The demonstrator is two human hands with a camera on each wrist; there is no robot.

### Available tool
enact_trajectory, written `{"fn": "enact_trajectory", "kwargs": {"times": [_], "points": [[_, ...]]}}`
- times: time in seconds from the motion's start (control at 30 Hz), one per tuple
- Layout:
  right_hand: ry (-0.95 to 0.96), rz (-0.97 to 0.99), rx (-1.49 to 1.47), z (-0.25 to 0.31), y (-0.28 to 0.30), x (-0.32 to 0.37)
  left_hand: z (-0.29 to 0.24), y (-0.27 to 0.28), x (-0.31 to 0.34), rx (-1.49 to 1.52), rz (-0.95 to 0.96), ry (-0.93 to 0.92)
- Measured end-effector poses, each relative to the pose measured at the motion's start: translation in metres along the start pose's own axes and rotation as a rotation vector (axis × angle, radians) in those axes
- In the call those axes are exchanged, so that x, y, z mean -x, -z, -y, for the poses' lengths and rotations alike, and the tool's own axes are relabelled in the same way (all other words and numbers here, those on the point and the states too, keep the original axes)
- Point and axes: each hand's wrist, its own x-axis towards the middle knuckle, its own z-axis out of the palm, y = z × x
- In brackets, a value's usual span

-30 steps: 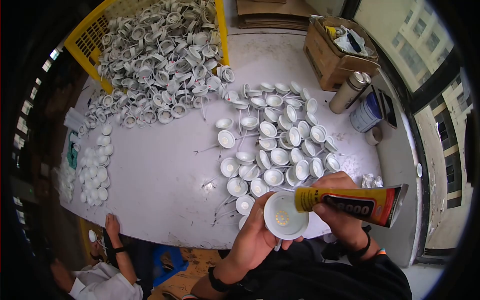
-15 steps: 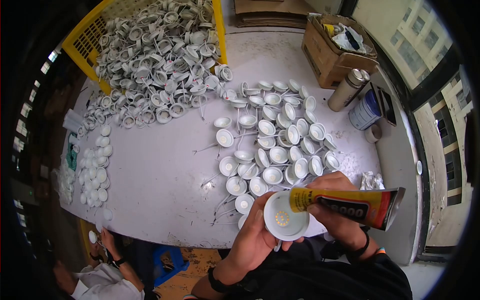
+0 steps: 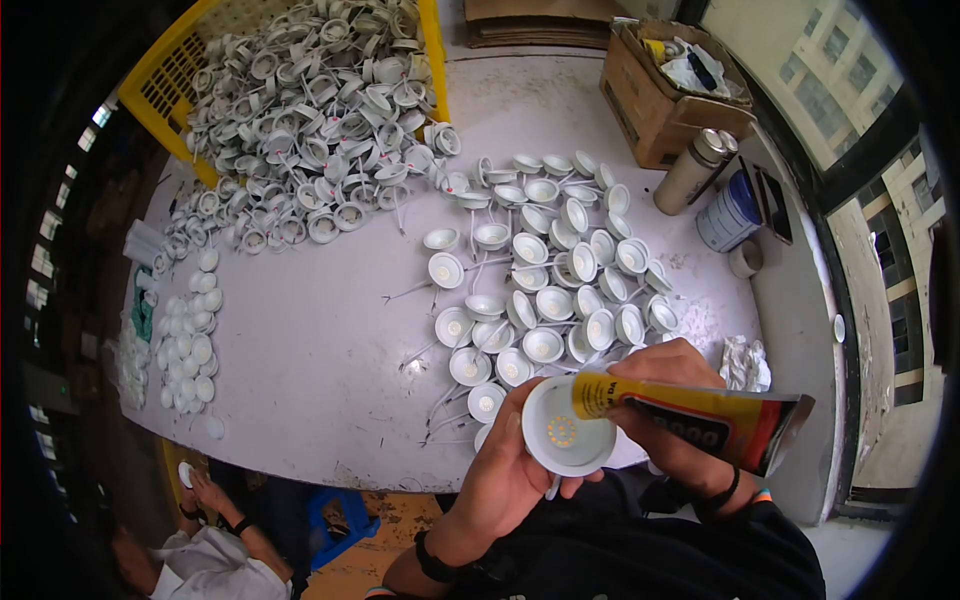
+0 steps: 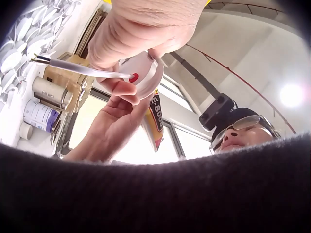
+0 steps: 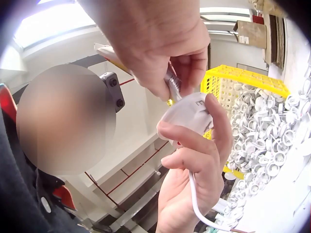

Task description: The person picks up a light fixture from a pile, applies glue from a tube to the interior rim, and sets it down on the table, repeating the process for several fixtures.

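Observation:
A white round lamp housing [image 3: 572,456] with a ring of small yellow LEDs faces up in my left hand [image 3: 497,487], whose fingers and thumb grip its rim. From its back, a white cable [image 4: 87,71] comes out beside a red spot, as the left wrist view shows. My right hand [image 3: 682,455] holds a yellow and black glue tube [image 3: 700,418] marked 8000, tilted over the housing. In the right wrist view the tube's metal neck [image 5: 173,86] points down close to the housing's rim, pinched between thumb and fingers.
Many similar lamp housings [image 3: 543,345] lie in front of my hands. A yellow crate [image 3: 428,60] spills white rings at the back left. White round caps [image 3: 190,345] cluster left; another person's hands [image 3: 208,495] are below. A carton [image 3: 640,110], flask [image 3: 688,178] and tub [image 3: 728,215] stand right.
The tube has shifted slightly left over the housing and turned a little in my right hand. My left grip stays the same. The other person's hand has left the table edge for a small white piece.

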Motion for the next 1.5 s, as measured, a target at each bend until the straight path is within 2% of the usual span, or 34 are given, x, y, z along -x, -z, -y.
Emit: {"fn": "enact_trajectory", "kwargs": {"times": [0.2,0.33,0.4,0.43,0.5,0.7,0.73,0.77,0.87,0.97,1.0,1.07,1.1,1.13,1.17,1.23,1.27,1.37,1.43,1.5], "points": [[0.082,0.065,0.175,0.002,0.008,-0.001,-0.002,0.004,-0.001,-0.01,-0.008,0.012],[0.032,0.0,0.21,0.007,0.01,0.002,-0.003,0.005,0.0,-0.03,-0.044,-0.02],[0.075,0.105,0.172,0.006,0.017,0.001,-0.003,0.005,0.0,-0.029,-0.038,-0.035],[0.071,0.096,0.173,0.008,0.021,0.002,-0.003,0.005,0.0,-0.042,-0.057,-0.051],[-0.047,0.233,0.19,0.013,0.026,0.002,-0.002,0.004,0.001,-0.061,-0.077,-0.06],[-0.118,0.272,-0.022,0.008,0.029,-0.003,-0.002,-0.001,-0.001,-0.151,-0.055,-0.074],[-0.411,0.33,-0.187,0.017,0.033,-0.006,-0.001,0.0,-0.001,-0.116,-0.078,-0.067],[-0.41,0.325,-0.191,0.017,0.031,-0.006,0.0,0.002,-0.003,-0.081,-0.1,-0.062],[-0.506,0.234,-0.486,0.017,0.021,-0.007,0.005,0.011,-0.006,-0.006,-0.14,-0.005],[-0.429,0.138,-0.584,0.004,0.005,-0.001,0.005,0.01,-0.007,0.089,-0.124,0.059],[-0.491,0.104,-0.666,0.004,0.001,-0.002,0.005,0.011,-0.008,0.086,-0.124,0.057],[-0.5,0.091,-0.669,0.003,-0.005,-0.003,0.005,0.015,-0.011,0.084,-0.001,0.082],[-0.509,0.078,-0.669,0.002,-0.007,-0.003,0.005,0.015,-0.012,0.082,0.001,0.079],[-0.423,0.081,-0.548,0.0,-0.007,-0.001,0.006,0.015,-0.011,0.083,0.025,0.078],[-0.422,0.08,-0.549,0.0,-0.005,-0.003,0.006,0.015,-0.011,0.084,0.048,0.079],[-0.203,0.099,-0.238,0.002,-0.001,-0.008,0.007,0.015,-0.009,0.084,-0.008,0.063],[-0.161,0.102,-0.209,0.002,0.0,-0.008,0.008,0.015,-0.008,0.085,-0.062,0.043],[-0.12,0.139,-0.138,0.006,0.003,-0.009,0.007,0.014,-0.007,0.082,-0.069,0.033],[-0.133,0.089,-0.202,-0.002,-0.004,0.002,0.005,0.018,-0.006,0.108,-0.047,0.013],[-0.34,-0.164,-0.518,-0.004,-0.009,0.008,0.001,0.025,-0.005,0.135,-0.031,-0.019]]}}
